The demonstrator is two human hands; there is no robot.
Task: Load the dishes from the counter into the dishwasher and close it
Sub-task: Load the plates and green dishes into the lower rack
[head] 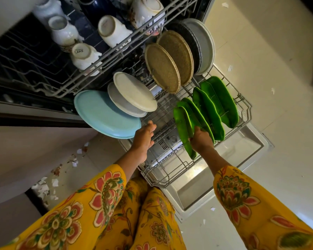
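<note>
The dishwasher's lower rack [170,175] is pulled out over the open door [242,156]. My right hand [201,140] grips the nearest green leaf-shaped plate [182,128], which stands in the rack beside several more green plates [219,101]. My left hand [145,136] hovers with relaxed fingers just under the light blue plate [105,113], holding nothing. Behind it stand white plates [134,91], two woven brown plates [164,69] and grey plates [204,46].
The upper rack [90,76] is pulled out too and carries upturned white mugs [112,31] and a dark blue vessel. Scraps of paper litter the pale floor [278,87]. A cabinet front lies to the left. My yellow floral clothing fills the bottom.
</note>
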